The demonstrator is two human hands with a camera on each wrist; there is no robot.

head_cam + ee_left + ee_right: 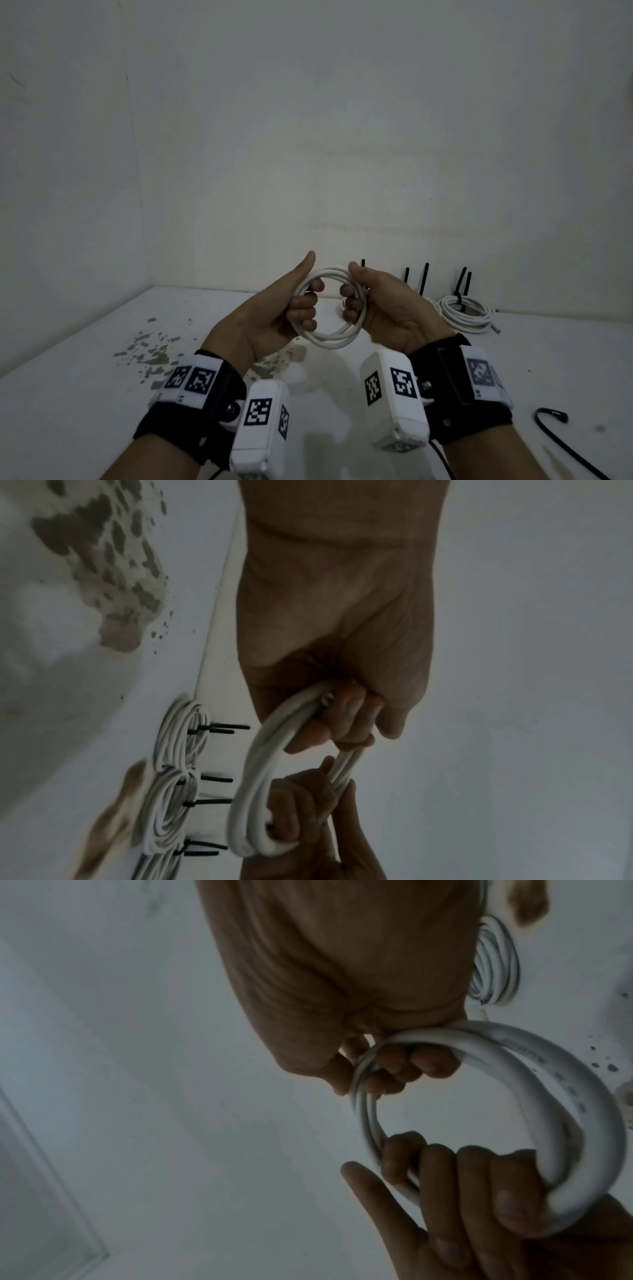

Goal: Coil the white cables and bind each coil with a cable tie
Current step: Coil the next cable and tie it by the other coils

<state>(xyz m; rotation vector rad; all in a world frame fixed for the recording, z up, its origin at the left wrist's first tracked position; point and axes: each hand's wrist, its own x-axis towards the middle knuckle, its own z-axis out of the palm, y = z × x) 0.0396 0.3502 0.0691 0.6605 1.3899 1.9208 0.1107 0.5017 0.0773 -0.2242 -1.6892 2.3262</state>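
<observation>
A white cable coil [329, 337] of a few loops hangs upright in the air between both hands, above the white table [85, 359]. My left hand [301, 306] grips its left side, fingers curled through the ring and thumb pointing up. My right hand [354, 301] grips the right side the same way. In the left wrist view the coil [246, 785] runs from my left fingers [352, 718] down to the right hand [301, 813]. From the right wrist the coil [582, 1110] passes through my right fingers [397, 1066]. No tie shows on this coil.
Bound white coils [466, 311] lie at the back right by the wall, black cable ties [425, 277] sticking up from them. The left wrist view shows these coils [178, 753] in a row. A black cord [551, 416] lies front right. Grey stains [150, 353] mark the table's left.
</observation>
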